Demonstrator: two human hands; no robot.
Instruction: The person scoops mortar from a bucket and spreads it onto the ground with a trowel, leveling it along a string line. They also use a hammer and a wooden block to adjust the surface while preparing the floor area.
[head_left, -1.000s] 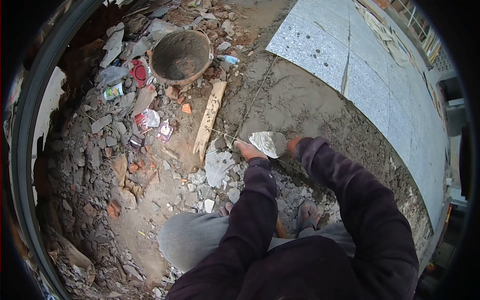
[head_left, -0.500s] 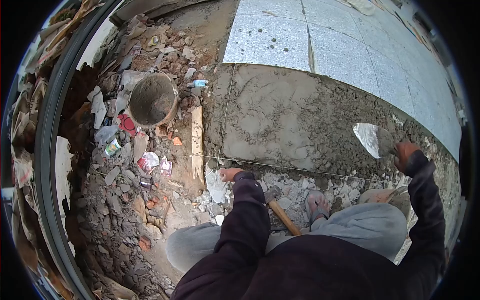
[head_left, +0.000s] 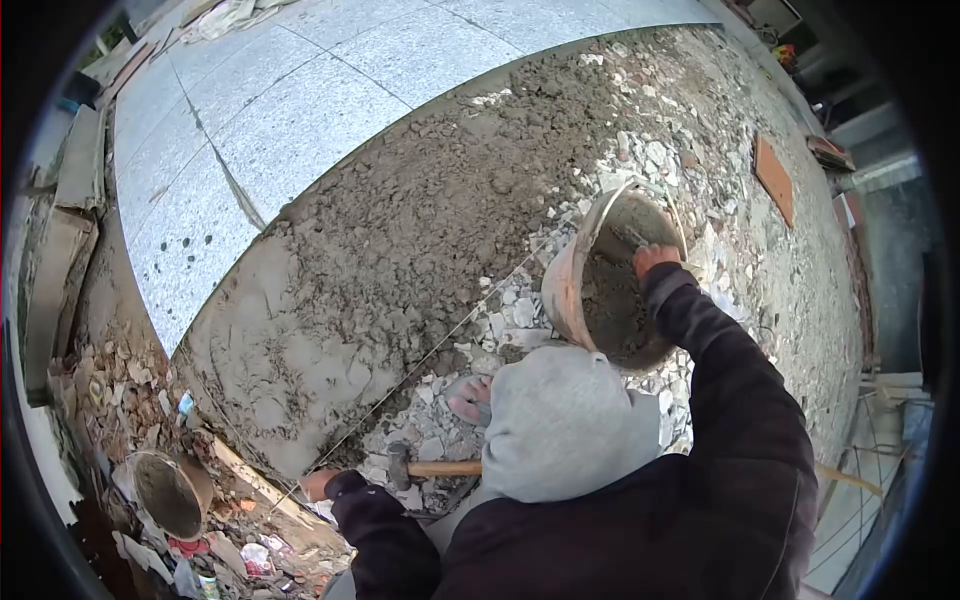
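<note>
My right hand (head_left: 656, 259) is inside a mortar-stained bucket (head_left: 563, 285), closed round a trowel (head_left: 630, 236) whose blade is mostly lost against the grey mortar. Low on the left, my left hand (head_left: 318, 486) is closed beside a taut string (head_left: 420, 380) and a wooden strip (head_left: 262, 480); what its fingers hold, if anything, is hidden. The string runs along the near edge of the wet mortar bed (head_left: 400, 230). Between my hands a hammer (head_left: 445, 468) lies on the rubble, near my sandalled foot (head_left: 468, 398).
Speckled grey tiles (head_left: 300, 100) border the mortar bed on its far side. A second bucket (head_left: 205, 488) sits in the debris at lower left. Broken stone covers the ground around the mortar bucket. A reddish board (head_left: 773, 180) lies at the right.
My view has swung to the right. The right hand has gone from above the mortar bed into the bucket with the trowel. My left hand stays near the string and the wooden strip.
</note>
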